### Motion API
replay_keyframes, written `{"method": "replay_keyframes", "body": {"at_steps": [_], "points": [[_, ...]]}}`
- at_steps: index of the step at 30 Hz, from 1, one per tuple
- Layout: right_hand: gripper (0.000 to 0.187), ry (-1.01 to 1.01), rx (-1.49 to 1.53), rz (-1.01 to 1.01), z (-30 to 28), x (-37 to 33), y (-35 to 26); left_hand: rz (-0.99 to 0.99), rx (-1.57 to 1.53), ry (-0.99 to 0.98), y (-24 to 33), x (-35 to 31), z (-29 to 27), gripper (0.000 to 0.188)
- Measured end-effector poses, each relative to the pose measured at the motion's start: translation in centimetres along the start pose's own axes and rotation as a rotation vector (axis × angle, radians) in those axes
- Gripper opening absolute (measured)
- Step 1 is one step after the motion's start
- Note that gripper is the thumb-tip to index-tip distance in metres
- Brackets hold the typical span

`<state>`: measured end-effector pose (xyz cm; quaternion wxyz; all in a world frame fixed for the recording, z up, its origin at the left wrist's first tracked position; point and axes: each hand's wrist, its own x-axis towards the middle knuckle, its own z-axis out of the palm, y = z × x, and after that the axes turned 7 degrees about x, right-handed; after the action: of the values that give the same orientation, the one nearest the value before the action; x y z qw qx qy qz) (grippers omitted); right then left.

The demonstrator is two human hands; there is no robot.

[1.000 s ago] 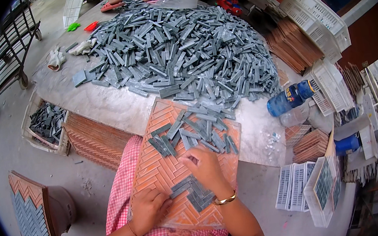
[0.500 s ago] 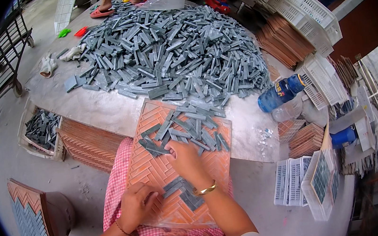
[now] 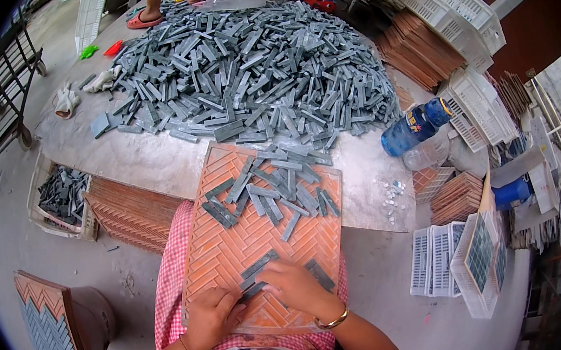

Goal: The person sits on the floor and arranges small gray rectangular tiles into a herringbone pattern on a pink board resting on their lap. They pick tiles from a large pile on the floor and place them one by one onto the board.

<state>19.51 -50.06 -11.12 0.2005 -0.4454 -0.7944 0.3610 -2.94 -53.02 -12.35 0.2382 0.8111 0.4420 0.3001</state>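
Note:
An orange herringbone-grooved board (image 3: pixel 216 254) lies across my lap. Several grey stone strips are set in its grooves near me, among them one strip (image 3: pixel 258 263) and another (image 3: pixel 320 274) on the right. My right hand (image 3: pixel 299 286) is closed, fingertips pinching a dark stone strip (image 3: pixel 252 291) low on the board. Close by on the left, my left hand (image 3: pixel 209 319) has its fingers curled together at that strip's left end; what lies under the fingertips is hidden. Loose stone strips (image 3: pixel 281 182) are heaped on the board's far half.
Beyond the board spreads a large pile of grey stone strips (image 3: pixel 239 74); a person's sandalled feet (image 3: pixel 145 18) stand behind it. A strip-filled crate (image 3: pixel 93 217) and stacked boards (image 3: pixel 133 215) are at left. A blue bottle (image 3: pixel 416 127), crates (image 3: pixel 437 260) and more boards (image 3: pixel 457 198) flank the right.
My right hand has come back from the loose strips to the near part of the board, beside my left hand. My left hand's fingers have closed in. One loose strip has shifted toward me.

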Motion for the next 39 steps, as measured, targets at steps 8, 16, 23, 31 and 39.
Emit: {"method": "replay_keyframes", "body": {"at_steps": [8, 16, 23, 31, 39], "points": [[0.022, 0.231, 0.040, 0.133, -2.3, -1.5, -1.1, -0.001, 0.009, 0.021, 1.5, 0.7, 0.9, 0.020], [0.026, 0.431, -0.148, 0.229, -5.9, 1.6, -0.3, 0.064, -0.023, -0.027, 1.8, 0.9, 1.1, 0.020], [0.038, 0.425, -0.435, 0.520, -5.2, 3.7, 1.0, 0.008, -0.090, 0.013, 1.7, 0.4, 0.4, 0.028], [0.025, 0.405, 0.450, 0.489, -4.1, 1.7, 0.9, -0.292, -0.188, 0.135, -1.8, 1.8, -4.1, 0.018], [0.030, 0.057, -0.230, 0.003, -3.7, 4.6, -0.9, -0.216, -0.193, 0.179, -3.1, 2.1, -3.8, 0.016]]}}
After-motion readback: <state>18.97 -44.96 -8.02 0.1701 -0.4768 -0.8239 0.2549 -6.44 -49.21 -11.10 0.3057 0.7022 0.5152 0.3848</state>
